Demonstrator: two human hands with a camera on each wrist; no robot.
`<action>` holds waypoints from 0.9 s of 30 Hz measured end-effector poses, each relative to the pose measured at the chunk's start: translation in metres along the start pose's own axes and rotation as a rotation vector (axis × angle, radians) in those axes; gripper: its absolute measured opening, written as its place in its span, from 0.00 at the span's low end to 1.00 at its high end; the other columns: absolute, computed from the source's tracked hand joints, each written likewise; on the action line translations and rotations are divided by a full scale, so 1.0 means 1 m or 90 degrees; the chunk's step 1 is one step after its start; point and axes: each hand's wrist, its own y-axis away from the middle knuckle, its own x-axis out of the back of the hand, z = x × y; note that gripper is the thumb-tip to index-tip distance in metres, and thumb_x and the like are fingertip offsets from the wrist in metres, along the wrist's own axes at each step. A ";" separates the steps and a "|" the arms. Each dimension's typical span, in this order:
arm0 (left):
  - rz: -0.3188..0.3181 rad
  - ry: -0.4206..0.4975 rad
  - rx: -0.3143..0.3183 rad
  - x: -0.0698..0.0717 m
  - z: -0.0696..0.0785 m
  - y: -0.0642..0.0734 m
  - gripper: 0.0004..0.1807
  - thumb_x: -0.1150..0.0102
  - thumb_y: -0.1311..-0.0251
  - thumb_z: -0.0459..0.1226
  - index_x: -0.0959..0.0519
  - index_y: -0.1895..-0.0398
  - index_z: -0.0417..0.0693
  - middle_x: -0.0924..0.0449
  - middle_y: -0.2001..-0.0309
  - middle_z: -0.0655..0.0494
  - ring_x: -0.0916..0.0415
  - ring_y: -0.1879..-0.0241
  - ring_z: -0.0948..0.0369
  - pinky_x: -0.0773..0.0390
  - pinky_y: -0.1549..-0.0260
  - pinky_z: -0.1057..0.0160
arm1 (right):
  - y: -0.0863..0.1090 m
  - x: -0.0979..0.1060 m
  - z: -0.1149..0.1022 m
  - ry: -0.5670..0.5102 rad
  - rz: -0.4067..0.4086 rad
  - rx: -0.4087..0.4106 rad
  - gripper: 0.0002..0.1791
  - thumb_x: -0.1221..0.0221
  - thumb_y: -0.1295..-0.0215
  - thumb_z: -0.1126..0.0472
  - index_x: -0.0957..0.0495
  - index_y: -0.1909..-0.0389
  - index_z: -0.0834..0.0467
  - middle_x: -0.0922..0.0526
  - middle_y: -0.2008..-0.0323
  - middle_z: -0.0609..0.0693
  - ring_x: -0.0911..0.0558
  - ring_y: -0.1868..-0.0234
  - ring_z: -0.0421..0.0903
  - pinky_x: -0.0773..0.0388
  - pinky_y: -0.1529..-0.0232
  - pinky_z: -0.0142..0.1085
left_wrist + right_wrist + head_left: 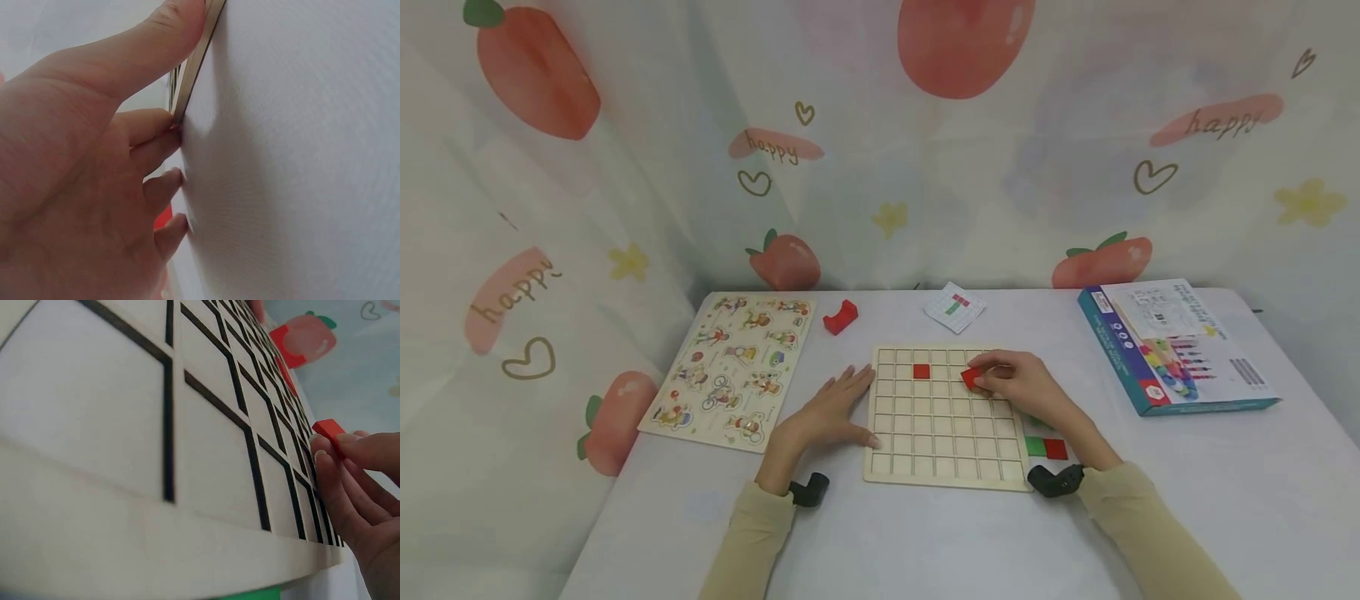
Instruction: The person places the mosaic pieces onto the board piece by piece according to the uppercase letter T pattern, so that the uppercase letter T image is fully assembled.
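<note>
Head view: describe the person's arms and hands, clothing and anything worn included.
The left sleeve and right sleeve are long, plain beige, ending near the wrists, with no markings visible. Beside each cuff sits a bent black device, probably a wrist camera: left device, right device. The left hand and right hand wear no gloves. No cables show.

In the head view, cannot read the fine print on the box (1221, 367) or trace the whole of a green patch (1034, 420) partly covered by the right wrist. In the left wrist view, cannot see all of the left hand (81, 169), cut off at left and top, or of a red shape (164, 217) behind its fingers. In the right wrist view, cannot follow the grid board (94, 519) past the left and top edges, or a green piece (253, 594) past the bottom.
</note>
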 end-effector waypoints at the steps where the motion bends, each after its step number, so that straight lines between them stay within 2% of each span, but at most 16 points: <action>1: -0.001 0.002 0.002 0.000 0.000 0.000 0.62 0.20 0.51 0.50 0.49 0.17 0.48 0.52 0.16 0.54 0.63 0.16 0.53 0.60 0.17 0.49 | -0.001 -0.001 -0.001 -0.003 -0.002 -0.004 0.16 0.37 0.29 0.62 0.17 0.42 0.58 0.14 0.46 0.59 0.13 0.53 0.49 0.20 0.50 0.29; 6: -0.002 0.001 0.000 0.001 0.000 0.001 0.62 0.21 0.50 0.50 0.49 0.17 0.49 0.52 0.16 0.54 0.64 0.16 0.53 0.60 0.17 0.49 | -0.009 -0.006 -0.005 -0.038 -0.020 -0.031 0.18 0.38 0.28 0.62 0.18 0.40 0.59 0.13 0.46 0.59 0.11 0.51 0.49 0.20 0.54 0.23; 13: -0.001 -0.002 -0.001 0.000 -0.002 0.000 0.62 0.22 0.49 0.51 0.49 0.16 0.50 0.53 0.16 0.56 0.64 0.16 0.55 0.61 0.17 0.50 | -0.019 -0.011 -0.008 -0.018 -0.028 -0.049 0.20 0.35 0.30 0.60 0.18 0.39 0.59 0.10 0.52 0.56 0.12 0.55 0.46 0.22 0.61 0.31; 20: -0.003 -0.009 0.003 0.001 -0.002 0.000 0.62 0.21 0.50 0.52 0.50 0.16 0.51 0.53 0.16 0.57 0.65 0.16 0.56 0.61 0.17 0.51 | -0.027 -0.016 -0.014 0.006 -0.029 -0.030 0.22 0.33 0.32 0.60 0.18 0.39 0.60 0.10 0.52 0.57 0.12 0.51 0.49 0.22 0.47 0.39; 23: -0.005 -0.009 0.003 0.001 -0.001 0.000 0.62 0.21 0.50 0.52 0.50 0.16 0.50 0.53 0.16 0.57 0.65 0.16 0.55 0.61 0.17 0.51 | -0.030 -0.019 -0.016 0.039 -0.026 -0.008 0.21 0.33 0.33 0.59 0.17 0.40 0.60 0.11 0.51 0.57 0.12 0.52 0.50 0.21 0.47 0.42; 27: -0.007 -0.008 -0.001 0.002 -0.001 0.000 0.63 0.21 0.50 0.52 0.50 0.16 0.49 0.54 0.16 0.56 0.64 0.16 0.55 0.60 0.17 0.51 | -0.034 -0.022 -0.015 0.076 -0.019 0.013 0.20 0.32 0.33 0.58 0.16 0.42 0.60 0.11 0.52 0.57 0.15 0.53 0.51 0.21 0.51 0.41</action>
